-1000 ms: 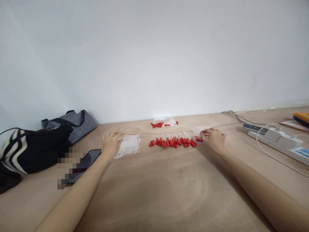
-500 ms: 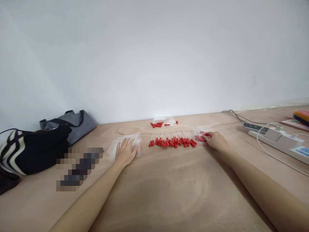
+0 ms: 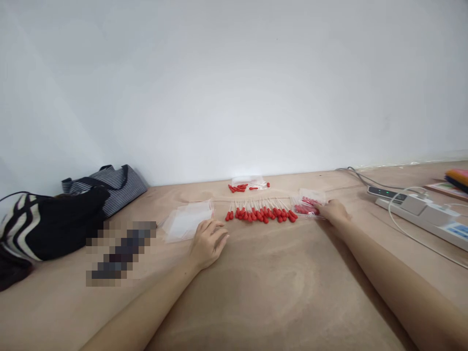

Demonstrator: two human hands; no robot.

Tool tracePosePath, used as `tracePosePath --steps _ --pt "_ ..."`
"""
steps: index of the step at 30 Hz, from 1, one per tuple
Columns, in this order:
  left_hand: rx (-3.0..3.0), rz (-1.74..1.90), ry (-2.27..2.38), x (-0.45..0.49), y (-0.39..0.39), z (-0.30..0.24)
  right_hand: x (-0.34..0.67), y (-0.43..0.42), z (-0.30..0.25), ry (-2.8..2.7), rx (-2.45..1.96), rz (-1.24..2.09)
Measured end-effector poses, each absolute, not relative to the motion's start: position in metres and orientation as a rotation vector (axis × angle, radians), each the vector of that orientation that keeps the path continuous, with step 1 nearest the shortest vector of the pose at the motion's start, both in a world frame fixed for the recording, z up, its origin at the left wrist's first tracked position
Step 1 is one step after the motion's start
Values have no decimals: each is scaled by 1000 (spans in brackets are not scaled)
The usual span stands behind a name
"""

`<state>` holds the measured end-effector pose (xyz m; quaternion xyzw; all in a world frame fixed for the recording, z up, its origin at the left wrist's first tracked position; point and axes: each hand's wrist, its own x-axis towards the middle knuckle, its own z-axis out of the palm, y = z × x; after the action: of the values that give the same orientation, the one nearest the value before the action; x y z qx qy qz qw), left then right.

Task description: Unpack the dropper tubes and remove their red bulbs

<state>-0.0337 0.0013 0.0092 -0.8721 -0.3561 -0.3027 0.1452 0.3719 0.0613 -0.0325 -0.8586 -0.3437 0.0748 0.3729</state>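
Observation:
My right hand (image 3: 334, 211) is at the right edge of a clear plastic bag (image 3: 315, 196) that holds red rubber bulbs (image 3: 306, 209). Its fingers are closed at the bag's edge, and the fingertips are partly hidden. My left hand (image 3: 209, 243) rests on the table with its fingers loosely bent and apart, nothing in it. Just beyond and left of it lies a fanned stack of clear zip bags (image 3: 186, 219). Between the hands, several droppers (image 3: 261, 213) with red bulbs and thin pale stems lie in a row, bulbs towards me.
Behind the row lie loose red bulbs (image 3: 238, 188) beside another clear bag (image 3: 246, 181). A power strip (image 3: 431, 219) with cables stands at the right. On the left are a striped bag (image 3: 122, 190), a black cloth item (image 3: 69, 229) and a blurred-out object (image 3: 124, 253).
My left hand has moved right and towards me, off the zip bags onto the bare table. My right hand has shifted slightly right, and the bag of bulbs shows more.

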Motion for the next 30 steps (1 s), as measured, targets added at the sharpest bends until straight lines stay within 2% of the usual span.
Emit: tracePosePath --steps 4,12,15,20,22,25,30 --pt "-2553 -896 -1036 -34 3 9 375 60 -33 -826 -2096 206" --pt "-2569 -930 -1000 -36 6 8 347 48 -5 -806 -1558 209" --pt "-2538 -1067 -977 -34 4 12 311 31 14 -870 -1058 540" --pt "-2549 -1392 -1026 -23 -13 24 232 -15 19 -1090 -940 1249" --pt "-2746 -1309 -1001 -18 -23 26 207 -25 9 -1122 -921 1386" --pt "-3090 -953 -965 -11 -34 23 186 -26 -5 -1211 -952 1466" --pt "-3278 -506 -1192 -8 -41 12 196 -17 -15 -1397 -1091 1215"
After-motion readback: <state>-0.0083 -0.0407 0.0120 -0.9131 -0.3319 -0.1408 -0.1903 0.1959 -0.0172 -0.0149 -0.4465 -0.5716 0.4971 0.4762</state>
